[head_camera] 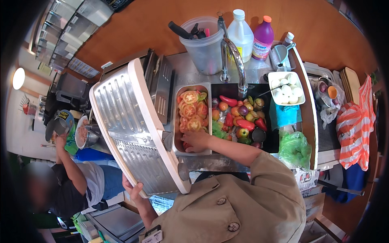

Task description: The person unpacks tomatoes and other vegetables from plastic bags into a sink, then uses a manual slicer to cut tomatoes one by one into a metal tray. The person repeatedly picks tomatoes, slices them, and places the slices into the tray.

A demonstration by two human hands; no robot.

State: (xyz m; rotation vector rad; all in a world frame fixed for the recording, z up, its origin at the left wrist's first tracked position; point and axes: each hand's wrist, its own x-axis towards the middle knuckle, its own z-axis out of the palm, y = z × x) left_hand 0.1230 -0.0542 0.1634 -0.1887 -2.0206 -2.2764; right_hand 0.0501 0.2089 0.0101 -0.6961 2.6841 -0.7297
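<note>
A large white-framed mandoline slicer [133, 136] with a ribbed metal face is held tilted up by my left hand [132, 186], which grips its lower end. My right hand [196, 140] reaches into the near end of a steel food pan [209, 121], its fingers down on the contents; whether they grasp a slice is hard to see. Sliced tomatoes [191, 111] fill the pan. Just right of it, the dark sink holds whole tomatoes [223, 106], red peppers [245, 124], onions [243, 110] and some leafy greens [219, 130].
A chrome faucet [238, 57] arches over the sink. Behind stand a plastic utensil bin [202, 54], a clear jug [241, 38] and a purple bottle [263, 39]. Peeled eggs [286, 90] sit in a white tub at right, near a green plastic bag [294, 148]. A co-worker handles a can at left.
</note>
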